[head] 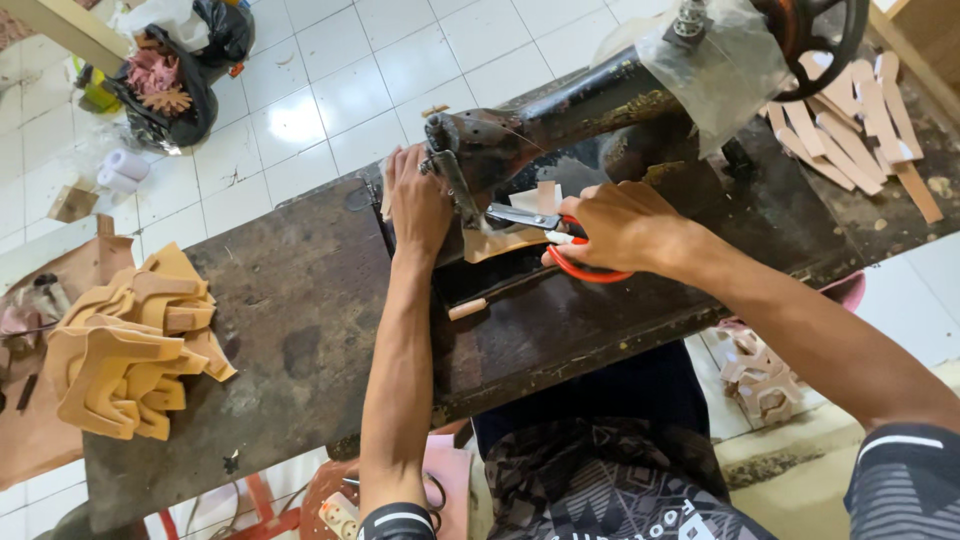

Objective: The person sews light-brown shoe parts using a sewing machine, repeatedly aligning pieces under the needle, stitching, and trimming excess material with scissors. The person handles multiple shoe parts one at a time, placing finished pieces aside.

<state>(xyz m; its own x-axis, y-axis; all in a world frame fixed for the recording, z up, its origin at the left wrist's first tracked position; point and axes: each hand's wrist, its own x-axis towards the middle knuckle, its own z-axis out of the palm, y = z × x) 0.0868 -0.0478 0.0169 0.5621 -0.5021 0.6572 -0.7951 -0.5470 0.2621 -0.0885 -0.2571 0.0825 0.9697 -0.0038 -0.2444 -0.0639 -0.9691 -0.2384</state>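
L hand [418,205] flat on tan piece [505,243] by sewing machine [520,130], pinning it steady; R hand [620,225] grip closed round scissors [545,228], blades at needle area, prob. for thread.

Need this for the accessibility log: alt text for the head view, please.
Seen from above, a person's right hand holds red-handled scissors at the needle of a black sewing machine, while the left hand presses a tan piece under it. Tan cut pieces are stacked at the left of the dark worktable, pale strips at its right.
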